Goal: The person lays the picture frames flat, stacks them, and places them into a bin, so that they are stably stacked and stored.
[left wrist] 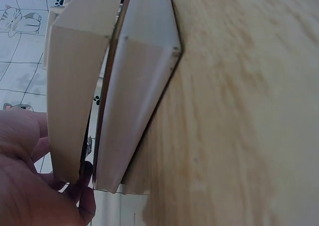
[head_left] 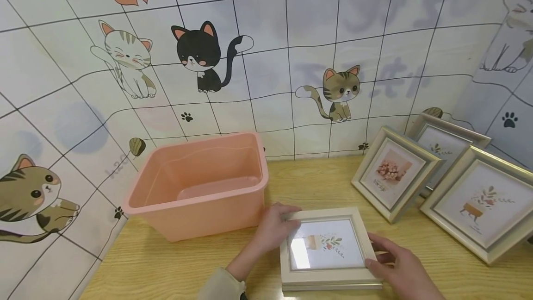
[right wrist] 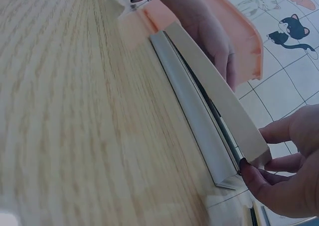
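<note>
Well behind the fingers of the ungloved left hand [head_left: 275,228], past the wrist, is a loose, pale cream fabric sleeve [head_left: 222,285] ending in a soft cuff [head_left: 235,279]. Beside it shows a small black band [head_left: 243,296], partly cut off. The right hand [head_left: 401,265] is likewise ungloved from fingertips to wrist.

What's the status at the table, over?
Left hand, right hand: both gripping upper cream picture frame. Lower picture frame beneath, gap showing between. Pink tub close by left hand, seemingly not in the way.
</note>
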A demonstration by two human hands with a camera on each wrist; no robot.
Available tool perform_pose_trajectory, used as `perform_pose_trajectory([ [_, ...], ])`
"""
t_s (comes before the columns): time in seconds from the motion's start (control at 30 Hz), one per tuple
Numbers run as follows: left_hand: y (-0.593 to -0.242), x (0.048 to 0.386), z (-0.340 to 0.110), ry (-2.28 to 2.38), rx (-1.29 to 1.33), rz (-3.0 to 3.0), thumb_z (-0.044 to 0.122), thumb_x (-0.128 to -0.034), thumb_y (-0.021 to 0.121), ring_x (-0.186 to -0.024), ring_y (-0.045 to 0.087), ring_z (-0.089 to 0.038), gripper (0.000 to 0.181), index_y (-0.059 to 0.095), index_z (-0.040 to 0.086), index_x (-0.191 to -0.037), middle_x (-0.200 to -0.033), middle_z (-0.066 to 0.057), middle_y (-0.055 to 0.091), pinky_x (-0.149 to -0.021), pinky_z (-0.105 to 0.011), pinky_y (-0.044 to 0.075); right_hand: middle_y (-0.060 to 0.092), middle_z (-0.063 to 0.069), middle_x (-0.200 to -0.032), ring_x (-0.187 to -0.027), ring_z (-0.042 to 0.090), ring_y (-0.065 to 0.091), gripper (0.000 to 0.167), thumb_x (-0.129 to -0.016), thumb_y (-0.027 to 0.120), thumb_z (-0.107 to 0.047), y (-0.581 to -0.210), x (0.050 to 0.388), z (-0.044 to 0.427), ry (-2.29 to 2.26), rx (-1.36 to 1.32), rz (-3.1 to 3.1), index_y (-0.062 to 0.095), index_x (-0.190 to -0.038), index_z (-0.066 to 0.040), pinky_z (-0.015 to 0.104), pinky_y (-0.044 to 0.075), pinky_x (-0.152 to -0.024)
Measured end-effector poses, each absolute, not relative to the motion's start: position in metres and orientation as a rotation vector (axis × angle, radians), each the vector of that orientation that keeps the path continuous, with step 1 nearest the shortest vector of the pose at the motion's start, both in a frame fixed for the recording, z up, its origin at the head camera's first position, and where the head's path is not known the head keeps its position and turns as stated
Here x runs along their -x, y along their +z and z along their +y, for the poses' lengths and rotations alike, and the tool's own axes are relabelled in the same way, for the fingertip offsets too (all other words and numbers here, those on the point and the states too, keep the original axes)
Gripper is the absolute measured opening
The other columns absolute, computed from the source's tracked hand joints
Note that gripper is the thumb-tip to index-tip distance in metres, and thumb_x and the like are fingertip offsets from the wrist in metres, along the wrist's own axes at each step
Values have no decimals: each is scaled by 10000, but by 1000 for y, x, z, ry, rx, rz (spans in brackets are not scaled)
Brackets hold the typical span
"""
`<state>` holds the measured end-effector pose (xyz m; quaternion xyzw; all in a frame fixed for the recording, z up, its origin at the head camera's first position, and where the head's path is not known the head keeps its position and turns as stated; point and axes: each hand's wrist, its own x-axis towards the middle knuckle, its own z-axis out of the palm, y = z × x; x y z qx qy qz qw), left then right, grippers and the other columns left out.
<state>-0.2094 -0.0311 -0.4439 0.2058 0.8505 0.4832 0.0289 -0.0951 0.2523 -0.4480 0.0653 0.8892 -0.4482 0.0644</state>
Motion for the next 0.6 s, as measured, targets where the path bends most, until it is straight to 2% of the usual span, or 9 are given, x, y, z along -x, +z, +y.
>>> perform_pose_trajectory([
  [0.23,-445,208,-31,1463,-645,2633,90,-886,782,-1114,609,-299,262,785,88,-1148,-1140,-95,706,-953,-502,472,623,239,-1315,-966,187,651,629,-926,763,-144,-453,93,252,-1420,-186,2680,496,-1432,119,276,544,-761],
  [0.4,-448,209,-31,1454,-600,2626,97,-894,777,-1081,595,-255,251,786,102,-1145,-1118,-62,685,-944,-474,463,630,217,-1310,-942,166,644,615,-915,774,-130,-455,92,250,-1441,-190,2687,517,-1420,109,264,544,-754],
  [0.6,-452,210,-31,1462,-623,2623,94,-892,782,-1094,597,-266,230,786,94,-1122,-1105,-48,687,-964,-481,452,635,192,-1303,-960,174,630,589,-919,766,-123,-453,92,252,-1446,-208,2668,533,-1415,94,268,541,-739],
])
